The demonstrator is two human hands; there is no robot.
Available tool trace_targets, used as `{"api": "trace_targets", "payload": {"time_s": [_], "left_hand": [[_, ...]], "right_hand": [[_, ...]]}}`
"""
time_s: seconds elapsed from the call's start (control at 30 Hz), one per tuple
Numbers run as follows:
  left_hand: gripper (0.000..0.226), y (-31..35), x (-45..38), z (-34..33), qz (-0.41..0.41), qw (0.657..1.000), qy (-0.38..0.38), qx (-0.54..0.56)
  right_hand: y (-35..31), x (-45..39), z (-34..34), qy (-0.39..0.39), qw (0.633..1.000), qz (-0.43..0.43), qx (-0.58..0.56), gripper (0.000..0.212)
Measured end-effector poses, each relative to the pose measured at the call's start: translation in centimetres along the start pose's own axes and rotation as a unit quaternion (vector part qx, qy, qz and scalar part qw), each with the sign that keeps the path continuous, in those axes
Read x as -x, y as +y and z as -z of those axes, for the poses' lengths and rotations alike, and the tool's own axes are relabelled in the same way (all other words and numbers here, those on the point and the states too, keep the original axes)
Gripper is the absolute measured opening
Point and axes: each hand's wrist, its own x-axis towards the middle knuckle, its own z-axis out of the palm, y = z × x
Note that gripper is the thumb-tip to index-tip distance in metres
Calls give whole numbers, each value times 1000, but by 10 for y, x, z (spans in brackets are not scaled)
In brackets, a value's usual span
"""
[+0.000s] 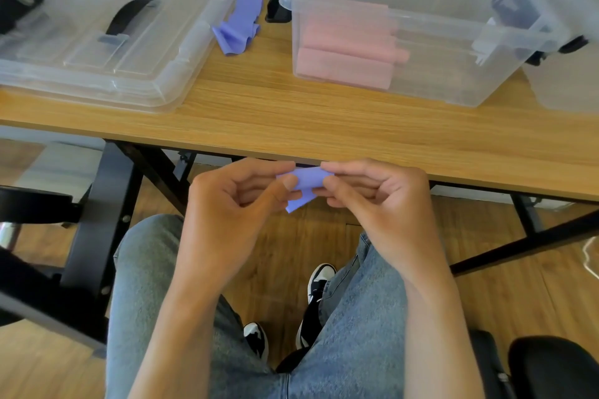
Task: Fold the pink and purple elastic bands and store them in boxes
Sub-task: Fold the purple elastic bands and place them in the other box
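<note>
A purple band (304,183) is held in the air just below the near edge of the table (291,113), above the lap. It is pinched from both sides: the left hand (233,201) has its thumb and curled fingers closed on the band's left end, and the right hand (376,194) has its fingertips closed on the right end. A short flap of the band hangs down between the two hands.

The step in hand appears to be the folding of this band. It is best done if the edges are lined up before the crease is pressed, and if the hanging flap is tucked in so that a flat, compact packet is made. An even pull should be kept, since the material looks stretchy and may spring open once one pinch is eased.

On the table, a second purple band (240,26) lies crumpled between the lid (97,42) and the open box (421,26), in which folded pink bands (346,52) are stacked. The packet can probably be stored there or in another box.
</note>
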Motion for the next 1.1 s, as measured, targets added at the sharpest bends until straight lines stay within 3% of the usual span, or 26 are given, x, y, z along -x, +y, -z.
{"api": "trace_targets", "payload": {"time_s": [0.13,0.43,0.6,0.77,0.97,1.1], "left_hand": [[35,-1,-1,3,-8,999,-11,-32],[22,-4,-1,4,-10,997,-15,-79],[26,-1,0,2,-8,999,-11,-44],[19,2,2,1,-8,1000,-8,-10],[39,-2,0,4,-9,999,-19,-26],[28,-3,1,5,-13,998,-11,-67]], "right_hand": [[0,-1,1,-2,999,1,38,39],[3,0,2,-4,995,-4,97,20],[-1,1,0,1,999,-18,31,26],[-1,0,0,3,1000,-9,13,16],[0,0,1,13,999,-15,39,42],[0,1,3,3,994,-1,105,28]]}}
